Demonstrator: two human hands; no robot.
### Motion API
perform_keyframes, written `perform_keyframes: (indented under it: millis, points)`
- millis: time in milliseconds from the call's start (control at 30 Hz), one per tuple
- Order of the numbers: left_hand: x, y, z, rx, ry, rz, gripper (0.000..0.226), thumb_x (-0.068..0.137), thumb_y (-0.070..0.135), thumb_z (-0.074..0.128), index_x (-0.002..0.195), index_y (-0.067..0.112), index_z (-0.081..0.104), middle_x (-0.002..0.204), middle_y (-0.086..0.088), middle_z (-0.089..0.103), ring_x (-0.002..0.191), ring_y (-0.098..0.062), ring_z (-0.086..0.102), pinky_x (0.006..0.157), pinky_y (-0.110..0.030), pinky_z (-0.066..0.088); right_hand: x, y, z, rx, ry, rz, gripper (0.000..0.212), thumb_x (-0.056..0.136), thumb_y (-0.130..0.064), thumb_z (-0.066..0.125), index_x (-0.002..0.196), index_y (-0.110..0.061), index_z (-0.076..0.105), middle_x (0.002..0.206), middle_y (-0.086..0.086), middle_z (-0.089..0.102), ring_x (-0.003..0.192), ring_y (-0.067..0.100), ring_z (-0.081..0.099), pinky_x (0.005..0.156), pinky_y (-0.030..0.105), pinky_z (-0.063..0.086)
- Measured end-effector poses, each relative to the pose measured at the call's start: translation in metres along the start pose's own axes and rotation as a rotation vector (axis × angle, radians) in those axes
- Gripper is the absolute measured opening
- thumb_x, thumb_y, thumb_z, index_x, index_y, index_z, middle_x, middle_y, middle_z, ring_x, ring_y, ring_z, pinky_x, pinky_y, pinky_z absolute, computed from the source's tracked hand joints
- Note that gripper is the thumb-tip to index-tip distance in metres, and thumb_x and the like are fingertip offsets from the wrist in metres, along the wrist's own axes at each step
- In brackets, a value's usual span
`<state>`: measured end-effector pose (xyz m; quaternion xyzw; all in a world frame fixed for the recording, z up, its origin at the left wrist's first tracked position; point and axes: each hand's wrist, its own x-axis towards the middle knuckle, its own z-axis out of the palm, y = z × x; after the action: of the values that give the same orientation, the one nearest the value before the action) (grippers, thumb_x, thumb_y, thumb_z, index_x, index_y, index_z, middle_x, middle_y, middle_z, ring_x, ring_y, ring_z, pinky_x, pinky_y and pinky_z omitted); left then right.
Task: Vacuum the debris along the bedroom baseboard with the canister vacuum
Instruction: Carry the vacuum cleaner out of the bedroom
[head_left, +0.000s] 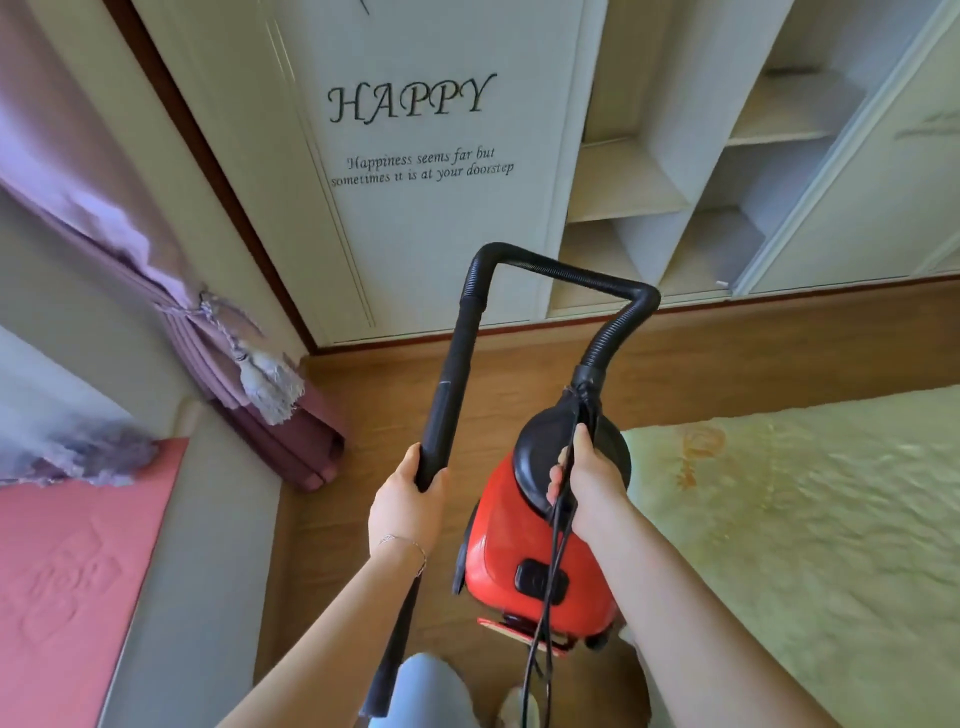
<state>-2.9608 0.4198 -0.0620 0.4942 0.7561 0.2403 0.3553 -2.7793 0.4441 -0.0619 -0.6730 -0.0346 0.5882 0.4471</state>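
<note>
Now left hand (405, 499) fingers (410, 460) curled round wand (452, 395), right hand (584, 478) gripping canister vacuum (498, 545), cord (545, 623); curtain (280, 431), bed (805, 519) flanking.

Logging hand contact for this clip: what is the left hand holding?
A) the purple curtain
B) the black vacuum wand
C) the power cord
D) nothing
B: the left hand curls round the black vacuum wand; the right hand grips the power cord atop the red canister.
</note>
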Motion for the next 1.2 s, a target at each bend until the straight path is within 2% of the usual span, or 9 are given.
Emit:
perform_keyframes:
  millis: [67, 167, 367, 467, 600, 833, 1033, 1133, 1200]
  points:
    - [0.035, 0.019, 0.002, 0.011, -0.009, 0.043, 0.05, 0.091, 0.032, 0.052, 0.138, 0.028, 0.038, 0.092, 0.003, 0.063, 0.065, -0.015, 0.061, 0.052, -0.025, 0.044, 0.021, -0.024, 0.014, 0.014, 0.024, -0.016, 0.048, 0.093, -0.047, 0.049, 0.06, -0.014, 0.044, 0.052, 0.006, 0.045, 0.038, 0.018, 0.04, 0.038, 0.021, 0.036]
    - [0.092, 0.046, 0.008, 0.016, -0.037, 0.095, 0.044, 0.091, 0.029, 0.053, 0.134, 0.027, 0.043, 0.088, 0.006, 0.061, 0.069, -0.015, 0.061, 0.054, -0.026, 0.046, 0.055, -0.058, 0.038, 0.029, 0.073, -0.035, 0.047, 0.094, -0.047, 0.049, 0.061, -0.013, 0.045, 0.053, 0.005, 0.046, 0.039, 0.017, 0.04, 0.038, 0.021, 0.036]
    - [0.213, 0.103, 0.03, 0.065, -0.159, 0.209, 0.045, 0.093, 0.029, 0.052, 0.136, 0.027, 0.041, 0.099, 0.004, 0.062, 0.068, -0.007, 0.056, 0.053, -0.017, 0.044, 0.121, -0.131, 0.082, 0.133, 0.195, -0.056, 0.046, 0.094, -0.045, 0.05, 0.062, -0.013, 0.046, 0.052, 0.006, 0.045, 0.039, 0.018, 0.04, 0.04, 0.025, 0.036]
    - [0.261, 0.141, 0.04, 0.066, -0.219, 0.273, 0.044, 0.093, 0.03, 0.052, 0.136, 0.028, 0.041, 0.105, 0.004, 0.062, 0.076, -0.01, 0.057, 0.065, -0.023, 0.052, 0.147, -0.174, 0.095, 0.221, 0.262, -0.039, 0.047, 0.093, -0.047, 0.05, 0.062, -0.013, 0.047, 0.05, 0.005, 0.046, 0.039, 0.018, 0.041, 0.041, 0.026, 0.036]
    - [0.321, 0.188, 0.064, 0.089, -0.289, 0.353, 0.042, 0.09, 0.034, 0.054, 0.131, 0.031, 0.046, 0.093, 0.009, 0.062, 0.08, -0.014, 0.06, 0.075, -0.033, 0.056, 0.179, -0.219, 0.099, 0.353, 0.302, -0.066, 0.048, 0.094, -0.048, 0.048, 0.062, -0.013, 0.047, 0.044, 0.003, 0.046, 0.034, 0.017, 0.041, 0.035, 0.022, 0.037]
    - [0.389, 0.281, 0.135, 0.16, -0.42, 0.536, 0.041, 0.09, 0.034, 0.055, 0.13, 0.029, 0.048, 0.089, 0.009, 0.06, 0.077, -0.012, 0.057, 0.069, -0.026, 0.048, 0.235, -0.288, 0.076, 0.454, 0.395, -0.08, 0.047, 0.096, -0.046, 0.045, 0.063, -0.012, 0.046, 0.053, 0.005, 0.045, 0.042, 0.019, 0.039, 0.042, 0.027, 0.037]
    - [0.424, 0.361, 0.22, 0.209, -0.493, 0.583, 0.044, 0.09, 0.032, 0.055, 0.132, 0.026, 0.047, 0.091, 0.009, 0.056, 0.075, -0.008, 0.05, 0.067, -0.021, 0.039, 0.299, -0.353, 0.033, 0.504, 0.449, -0.075, 0.047, 0.097, -0.046, 0.043, 0.065, -0.012, 0.046, 0.054, 0.005, 0.046, 0.045, 0.02, 0.039, 0.045, 0.03, 0.036]
    - [0.434, 0.4, 0.254, 0.23, -0.526, 0.6, 0.044, 0.091, 0.032, 0.053, 0.134, 0.023, 0.046, 0.091, 0.006, 0.054, 0.068, -0.004, 0.047, 0.056, -0.016, 0.035, 0.319, -0.386, 0.007, 0.56, 0.478, -0.077, 0.046, 0.096, -0.046, 0.043, 0.066, -0.012, 0.048, 0.054, 0.005, 0.047, 0.045, 0.02, 0.04, 0.046, 0.03, 0.037]
    - [0.439, 0.428, 0.276, 0.231, -0.545, 0.613, 0.044, 0.092, 0.032, 0.053, 0.134, 0.022, 0.045, 0.088, 0.005, 0.054, 0.068, -0.007, 0.048, 0.056, -0.02, 0.038, 0.33, -0.409, -0.01, 0.594, 0.497, -0.088, 0.046, 0.096, -0.046, 0.044, 0.066, -0.012, 0.048, 0.054, 0.005, 0.047, 0.045, 0.02, 0.04, 0.046, 0.03, 0.037]
